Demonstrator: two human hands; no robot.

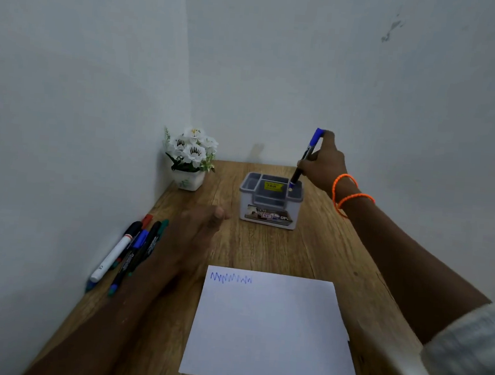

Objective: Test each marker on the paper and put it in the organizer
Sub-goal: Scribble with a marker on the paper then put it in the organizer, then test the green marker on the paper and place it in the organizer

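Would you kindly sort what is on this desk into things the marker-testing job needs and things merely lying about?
Job:
blue marker, held by the right hand over the organizer
paper with one blue scribble
marker pile beside the left hand

Lying about:
flower pot
orange wristbands

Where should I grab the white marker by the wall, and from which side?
Grip the white marker mid-barrel, coming from above. It lies flat on the table on the wall side of the marker pile, so the barrel's top is exposed, while the wall and the neighbouring markers probably crowd a sideways approach.
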